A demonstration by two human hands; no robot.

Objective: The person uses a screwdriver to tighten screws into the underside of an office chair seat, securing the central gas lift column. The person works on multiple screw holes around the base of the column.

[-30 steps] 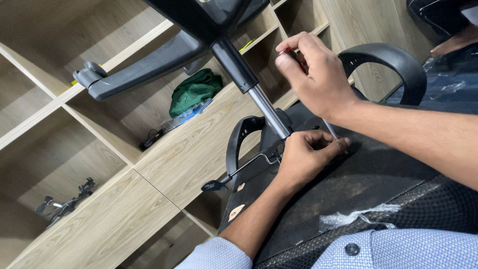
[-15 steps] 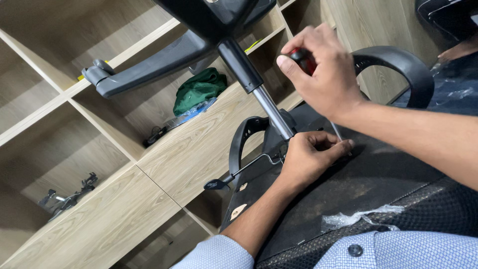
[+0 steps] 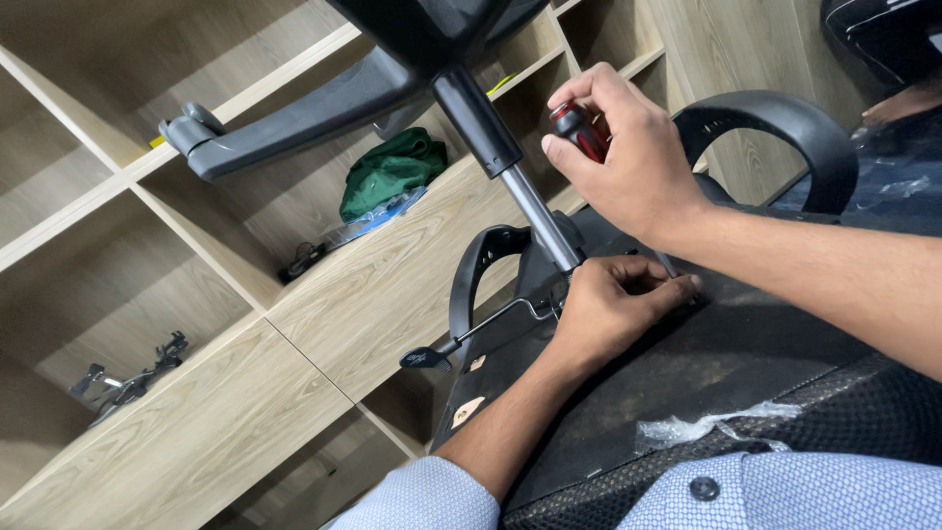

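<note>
An office chair lies overturned in front of me, its black seat underside (image 3: 706, 383) facing up. My right hand (image 3: 628, 157) grips the red and black handle of a screwdriver (image 3: 579, 131), whose shaft runs down behind the hand to the seat plate. My left hand (image 3: 608, 304) rests on the plate at the tip, fingers pinched around it. The chrome gas cylinder (image 3: 535, 211) rises from the plate to the black star base (image 3: 324, 103). A thin lever (image 3: 461, 339) sticks out at the left of the mechanism.
Wooden shelf compartments (image 3: 196, 393) fill the left and the background. A green cloth (image 3: 392, 172) and a blue item lie in one, small black metal parts (image 3: 128, 378) in another. The black armrest loops (image 3: 775, 128) curve to the right and below the cylinder. Torn plastic wrap (image 3: 706, 427) clings to the seat.
My right hand with the screwdriver has turned slightly at the wrist, showing more of the red handle. The left hand stays pinched at the tip. The view has shifted a little.
</note>
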